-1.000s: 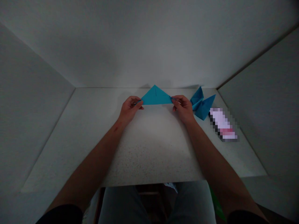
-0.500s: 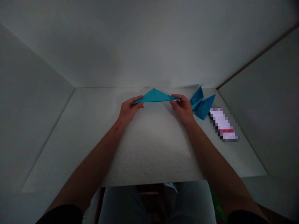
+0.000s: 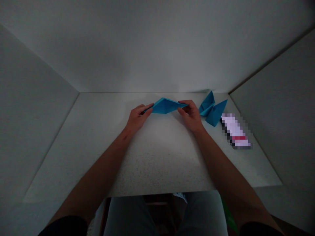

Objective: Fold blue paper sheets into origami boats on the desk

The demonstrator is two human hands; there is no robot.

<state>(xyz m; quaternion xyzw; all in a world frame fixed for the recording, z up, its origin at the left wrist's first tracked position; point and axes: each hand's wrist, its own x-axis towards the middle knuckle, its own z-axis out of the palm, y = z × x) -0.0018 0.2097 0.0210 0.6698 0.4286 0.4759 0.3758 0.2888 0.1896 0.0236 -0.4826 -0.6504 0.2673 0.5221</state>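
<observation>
Since the earlier frames the two hands have drawn closer together, and the blue paper (image 3: 166,106) between them has gone from a flat, wide triangle to a shorter, bowed shape whose layers are starting to spread open. It is held just above the far middle of the table (image 3: 157,157), apparently not resting on it. The left hand (image 3: 137,118) pinches the paper's left tip in a narrow grip between thumb and fingers, and the right hand (image 3: 192,114) pinches the right tip the same way. Towards the table's far right corner lies a second folded blue paper model (image 3: 211,109), just beside the right hand but apart from it. A small pixelated object (image 3: 235,131) lies nearer the table's right edge. The risk here seems to lie in the push inward. If one hand presses harder than the other, the layers could buckle off the existing creases or a thin tip could slip out of its pinch. The dim light makes fine creases hard to see.
</observation>
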